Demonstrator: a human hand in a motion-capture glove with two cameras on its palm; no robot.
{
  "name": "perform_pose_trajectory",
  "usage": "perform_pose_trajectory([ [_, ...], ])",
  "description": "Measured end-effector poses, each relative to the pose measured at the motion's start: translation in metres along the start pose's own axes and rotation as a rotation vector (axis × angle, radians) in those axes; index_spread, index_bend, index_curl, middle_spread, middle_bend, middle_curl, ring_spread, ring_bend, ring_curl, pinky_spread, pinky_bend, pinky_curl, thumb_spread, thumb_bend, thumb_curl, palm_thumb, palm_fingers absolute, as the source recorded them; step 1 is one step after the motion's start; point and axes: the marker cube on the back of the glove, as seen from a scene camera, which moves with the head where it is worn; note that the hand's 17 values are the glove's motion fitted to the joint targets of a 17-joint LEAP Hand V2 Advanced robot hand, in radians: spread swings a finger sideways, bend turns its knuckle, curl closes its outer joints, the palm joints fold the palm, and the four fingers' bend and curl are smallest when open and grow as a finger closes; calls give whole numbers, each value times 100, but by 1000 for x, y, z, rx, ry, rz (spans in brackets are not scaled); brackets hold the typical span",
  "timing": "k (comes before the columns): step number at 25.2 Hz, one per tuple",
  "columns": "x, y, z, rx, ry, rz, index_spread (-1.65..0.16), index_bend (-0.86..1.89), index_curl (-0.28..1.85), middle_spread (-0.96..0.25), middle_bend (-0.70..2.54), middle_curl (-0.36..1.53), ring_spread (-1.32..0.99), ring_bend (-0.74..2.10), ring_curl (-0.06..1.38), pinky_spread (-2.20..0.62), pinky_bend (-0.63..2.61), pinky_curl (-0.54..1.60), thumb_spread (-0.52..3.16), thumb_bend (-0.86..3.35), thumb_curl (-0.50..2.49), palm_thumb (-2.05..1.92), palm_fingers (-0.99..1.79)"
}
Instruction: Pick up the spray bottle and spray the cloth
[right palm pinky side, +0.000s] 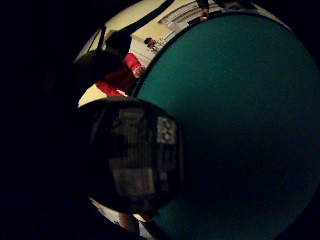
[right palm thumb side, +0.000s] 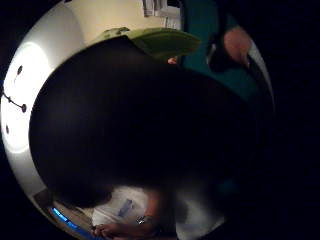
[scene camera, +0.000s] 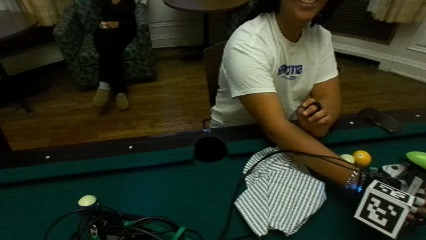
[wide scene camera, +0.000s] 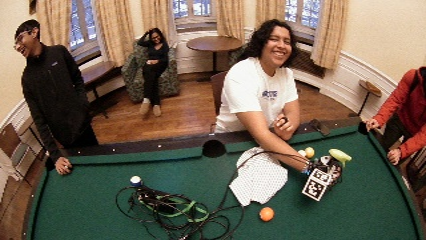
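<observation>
Outside view puts your gloved right hand (scene camera: 398, 174) over the green table (scene camera: 146, 185), just past the striped cloth (scene camera: 279, 192), with the lime-green top of the spray bottle (scene camera: 418, 159) poking up beyond it. Two balls (scene camera: 362, 158) sit close by on the person's side. The cloth lies flat and rumpled between the hand and the corner pocket (scene camera: 210, 149), near the bottle but not touching it

Expect the bottle to be a stiff plastic body, fairly smooth, its weight depending on how much liquid is in it, which you can't read here. A bottle like this is best taken round the neck just under the green top, so a finger can reach the trigger. The cloth is soft and light and could shift if you brush it

From outside the hand hides most of the bottle, so you can't tell whether the fingers are wrapped round it or whether it is off the felt. The thumb-side palm view fills that in partly: a dark body takes up most of it, the green top (right palm thumb side: 160, 40) at one end, so the bottle is right against the palm. The little-finger-side view adds the printed label on the dark body (right palm pinky side: 135, 155), with felt behind. Only the wide outside view shows the orange ball (wide scene camera: 266, 214) and the cable tangle (wide scene camera: 173, 210), both well apart from the bottle
</observation>
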Motion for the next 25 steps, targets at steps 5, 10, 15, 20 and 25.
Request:
perform_pose_trajectory([
  [5,11,33,-35,-48,366,25,-39,18,55,-21,22,41,-16,52,44,4,46,43,77,-11,61,49,33],
  [10,2,74,-69,-64,521,78,-45,15,45,-22,16,36,-17,40,37,10,40,39,83,-7,54,41,23],
  [15,-5,118,-105,-88,664,95,-47,17,42,-23,17,35,-18,36,33,14,37,36,87,-6,50,37,20],
  [20,-14,170,-131,-117,742,85,-49,18,40,-21,16,33,-17,33,31,15,34,35,89,-4,46,36,20],
  [25,-33,225,-143,-142,798,40,-49,18,39,-20,16,32,-17,32,31,15,33,35,90,-4,44,35,21],
])
